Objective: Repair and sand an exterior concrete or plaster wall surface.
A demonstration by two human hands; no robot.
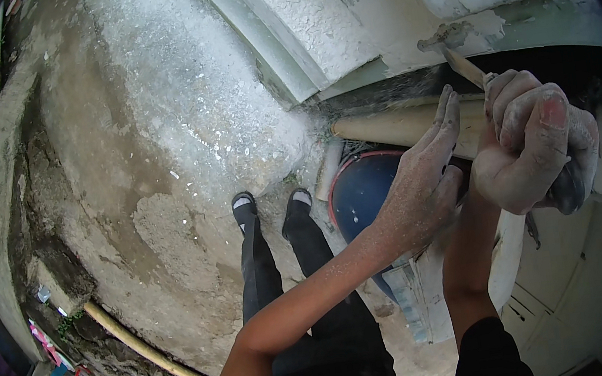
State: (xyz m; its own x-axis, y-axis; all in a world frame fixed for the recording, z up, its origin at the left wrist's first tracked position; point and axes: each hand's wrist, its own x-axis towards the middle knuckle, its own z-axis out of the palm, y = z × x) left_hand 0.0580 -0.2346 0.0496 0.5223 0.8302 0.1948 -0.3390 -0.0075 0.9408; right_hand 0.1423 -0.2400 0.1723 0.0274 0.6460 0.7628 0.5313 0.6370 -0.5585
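My right hand (532,141), coated in white dust, is closed in a fist around a scraper (464,69). Its dark rounded handle end sticks out below the fist. The narrow blade points up and left, its tip at a rough grey patch (448,36) in the wall's peeling paint (395,33). Just left of that fist is my left hand (424,184), dusty too, with fingers stretched out and nothing visible in it. Its thumb side is partly hidden near my right forearm.
Below the wall lies a thick tan pole (376,126). A dark blue tub with a red rim (354,193) stands beside my legs, next to a pale sack (424,301). White flakes (217,149) litter the concrete ground. A bamboo pole (148,349) lies at lower left.
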